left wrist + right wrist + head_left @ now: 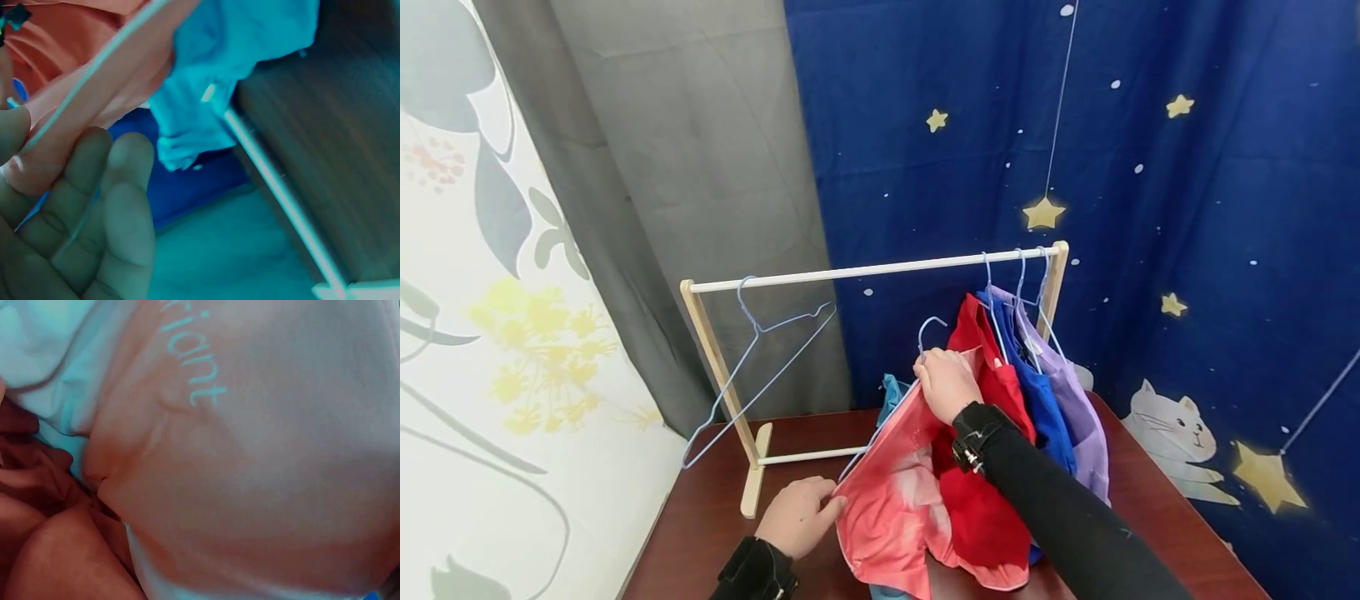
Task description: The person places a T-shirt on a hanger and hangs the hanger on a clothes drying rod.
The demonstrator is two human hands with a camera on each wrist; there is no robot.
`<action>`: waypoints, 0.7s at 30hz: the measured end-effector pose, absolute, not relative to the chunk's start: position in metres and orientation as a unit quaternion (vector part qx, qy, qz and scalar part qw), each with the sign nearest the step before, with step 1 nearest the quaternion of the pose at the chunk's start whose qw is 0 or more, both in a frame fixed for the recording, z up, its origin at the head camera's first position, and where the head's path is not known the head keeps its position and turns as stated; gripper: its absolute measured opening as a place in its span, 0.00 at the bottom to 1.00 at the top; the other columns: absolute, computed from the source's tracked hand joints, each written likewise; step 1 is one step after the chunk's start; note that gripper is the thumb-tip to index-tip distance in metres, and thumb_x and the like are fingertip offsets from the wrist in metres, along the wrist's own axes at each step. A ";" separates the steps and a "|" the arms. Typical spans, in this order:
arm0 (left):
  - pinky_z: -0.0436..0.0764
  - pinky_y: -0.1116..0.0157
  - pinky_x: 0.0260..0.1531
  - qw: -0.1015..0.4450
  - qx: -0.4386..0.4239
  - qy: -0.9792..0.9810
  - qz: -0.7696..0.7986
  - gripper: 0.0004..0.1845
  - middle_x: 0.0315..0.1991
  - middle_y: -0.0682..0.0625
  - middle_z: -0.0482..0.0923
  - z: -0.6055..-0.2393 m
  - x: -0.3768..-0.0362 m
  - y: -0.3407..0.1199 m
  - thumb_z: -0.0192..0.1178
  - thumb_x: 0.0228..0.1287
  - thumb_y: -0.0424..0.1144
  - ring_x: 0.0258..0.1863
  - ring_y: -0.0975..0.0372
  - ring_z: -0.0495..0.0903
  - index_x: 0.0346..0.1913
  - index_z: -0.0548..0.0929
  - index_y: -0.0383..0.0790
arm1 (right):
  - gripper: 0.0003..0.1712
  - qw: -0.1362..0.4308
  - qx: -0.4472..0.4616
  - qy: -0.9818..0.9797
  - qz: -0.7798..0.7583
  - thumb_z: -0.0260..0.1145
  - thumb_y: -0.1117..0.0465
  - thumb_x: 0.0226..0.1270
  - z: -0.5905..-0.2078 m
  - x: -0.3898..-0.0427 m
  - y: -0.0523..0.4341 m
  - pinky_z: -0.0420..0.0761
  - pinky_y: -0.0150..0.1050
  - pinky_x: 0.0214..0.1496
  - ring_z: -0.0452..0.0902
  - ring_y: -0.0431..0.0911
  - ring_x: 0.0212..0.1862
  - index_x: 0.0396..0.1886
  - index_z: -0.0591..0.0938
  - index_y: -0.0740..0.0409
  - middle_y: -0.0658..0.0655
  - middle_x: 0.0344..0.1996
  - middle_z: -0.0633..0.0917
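Dark wood desk [715, 500] before starry blue curtain [1187, 167], small wooden rack [880, 268] standing on it. Right hand [946, 383] grips top of pink garment [891, 500] at hanger hook [928, 325], fingers curled. Left hand [797, 517] pinches garment's lower left edge near desk. Red shirt [985, 500], blue shirt [1037, 400], purple shirt [1075, 408] hang just beside. Empty hanger [760, 358] at rack's left.

From my head view the light is even and bright, seemingly from above and in front, with only soft shadows under the garments on the worktop [715, 492] and mild bending at the frame edges. Both wrist views are too close, blurred, and carry a strong teal cast. Only the lettering [190, 362] reads half sharp.
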State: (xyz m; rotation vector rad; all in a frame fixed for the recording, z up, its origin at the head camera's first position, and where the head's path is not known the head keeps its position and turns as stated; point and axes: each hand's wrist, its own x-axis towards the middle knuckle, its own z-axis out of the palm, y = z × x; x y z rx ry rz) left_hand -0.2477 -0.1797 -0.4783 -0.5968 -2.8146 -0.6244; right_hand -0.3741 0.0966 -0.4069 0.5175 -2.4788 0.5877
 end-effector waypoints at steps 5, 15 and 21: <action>0.69 0.67 0.25 0.154 -0.187 -0.949 -0.203 0.15 0.20 0.62 0.65 -0.464 -0.248 -0.175 0.63 0.67 0.44 0.21 0.68 0.67 0.22 0.74 0.55 | 0.09 0.263 0.215 -0.911 0.233 0.56 0.61 0.75 -0.409 -0.372 0.093 0.71 0.53 0.58 0.76 0.55 0.47 0.36 0.82 0.57 0.56 0.36 0.82; 0.79 0.63 0.32 0.185 -0.175 -0.936 -0.244 0.05 0.29 0.58 0.77 -0.456 -0.262 -0.138 0.65 0.68 0.41 0.27 0.66 0.75 0.34 0.84 0.47 | 0.08 0.264 0.270 -0.897 0.229 0.59 0.61 0.74 -0.413 -0.364 0.081 0.73 0.51 0.57 0.78 0.54 0.46 0.35 0.82 0.54 0.54 0.34 0.83; 0.80 0.61 0.35 0.217 -0.183 -0.911 -0.299 0.03 0.32 0.53 0.80 -0.455 -0.271 -0.116 0.66 0.68 0.37 0.30 0.62 0.79 0.41 0.82 0.43 | 0.08 0.277 0.297 -0.887 0.221 0.60 0.61 0.74 -0.419 -0.364 0.078 0.74 0.48 0.53 0.78 0.52 0.42 0.32 0.80 0.52 0.51 0.30 0.81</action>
